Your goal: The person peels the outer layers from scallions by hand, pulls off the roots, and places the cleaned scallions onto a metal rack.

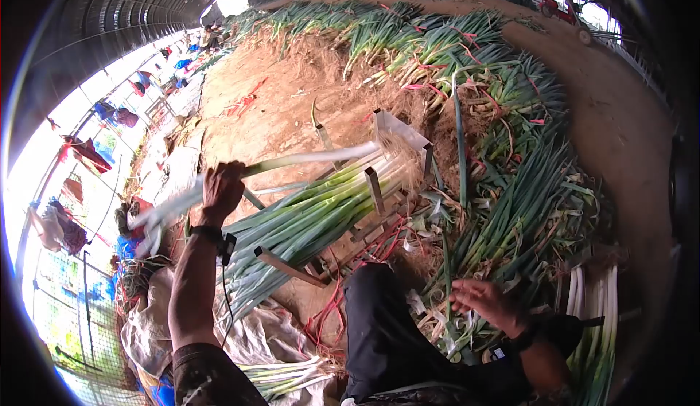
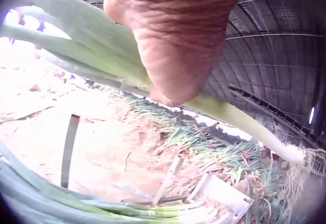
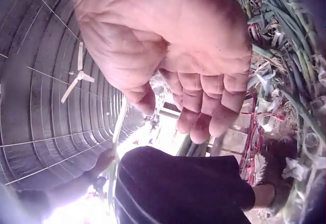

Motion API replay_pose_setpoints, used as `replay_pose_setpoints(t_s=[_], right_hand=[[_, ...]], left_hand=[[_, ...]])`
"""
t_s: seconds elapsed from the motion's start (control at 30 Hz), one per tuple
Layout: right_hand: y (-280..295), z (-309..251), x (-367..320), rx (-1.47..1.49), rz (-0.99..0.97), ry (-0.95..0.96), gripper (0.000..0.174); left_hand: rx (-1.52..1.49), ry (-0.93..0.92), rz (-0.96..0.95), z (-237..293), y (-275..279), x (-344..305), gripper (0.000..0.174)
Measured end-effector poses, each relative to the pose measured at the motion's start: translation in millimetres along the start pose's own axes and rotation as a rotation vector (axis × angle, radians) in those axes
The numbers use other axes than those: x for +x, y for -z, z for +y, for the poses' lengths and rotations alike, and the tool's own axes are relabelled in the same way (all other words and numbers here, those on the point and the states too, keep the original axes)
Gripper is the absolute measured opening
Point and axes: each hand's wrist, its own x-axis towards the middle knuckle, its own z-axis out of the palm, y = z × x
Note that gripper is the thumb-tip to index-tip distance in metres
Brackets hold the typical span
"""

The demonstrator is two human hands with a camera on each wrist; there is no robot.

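My left hand [image 1: 223, 193] grips a long green onion [image 1: 310, 159] around its stem, above the left side of a metal rack [image 1: 402, 129]. Its white root end points right and its leaves trail left, blurred. In the left wrist view, the curled fingers wrap the onion [image 2: 224, 113], and stringy roots hang from its tip. A pile of green onions [image 1: 306, 213] lies in the rack with the roots together at the right end. Near my right knee, my right hand [image 1: 485, 304] hangs with loosely bent fingers over leaf scraps; the right wrist view shows its bare palm [image 3: 173, 45].
Tied bundles of green onions [image 1: 467, 41] curve along the far and right sides. Red ties [image 1: 328, 318] lie beside the rack. White onion stalks [image 1: 601, 297] are at lower right, more onions [image 1: 284, 377] on sacking [image 1: 266, 340] at lower left. A mesh wall [image 1: 80, 297] runs along the left.
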Motion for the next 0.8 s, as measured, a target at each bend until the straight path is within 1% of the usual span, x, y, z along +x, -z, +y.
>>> replay_pose_setpoints(t_s=[0.07,0.1,0.2,0.27,0.37,0.47,0.57,0.6,0.67,0.7,0.8], right_hand=[[6.0,11.9,4.8,-0.076,-0.071,-0.068,0.043],[9.9,25.0,9.5,-0.069,-0.081,-0.071,0.043],[11.4,28.4,16.1,-0.039,-0.039,-0.118,0.042],[17.6,39.5,22.0,-0.060,-0.012,-0.147,0.040],[31.2,61.1,28.6,-0.129,0.015,-0.173,0.039],[34.3,60.0,37.1,-0.225,0.050,-0.203,0.038],[30.2,41.2,44.8,-0.336,0.069,-0.206,0.037],[33.2,51.2,49.2,-0.332,0.073,-0.216,0.037],[40.2,78.1,53.5,-0.332,0.076,-0.241,0.036],[37.1,64.0,56.5,-0.347,0.059,-0.302,0.034],[40.5,78.5,62.1,-0.207,0.089,-0.395,0.033]], left_hand=[[0.112,0.099,-0.144,-9.8,-34.6,-10.9,0.036],[0.109,0.146,-0.188,-11.2,-52.4,-12.7,0.034],[0.056,0.247,-0.266,-6.5,-97.5,-11.7,0.032],[0.039,0.240,-0.281,-0.4,-123.7,-5.3,0.031],[0.039,0.268,-0.335,15.9,-155.8,14.7,0.025],[0.032,0.258,-0.391,28.9,-188.9,32.0,0.024],[0.010,0.235,-0.426,33.8,-239.6,46.0,0.022],[0.021,0.224,-0.433,34.2,-258.9,48.6,0.021],[0.006,0.223,-0.428,38.8,-287.7,53.5,0.025],[-0.002,0.213,-0.417,41.9,-299.5,54.7,0.023],[-0.002,0.198,-0.404,49.9,-328.9,55.3,0.019]])
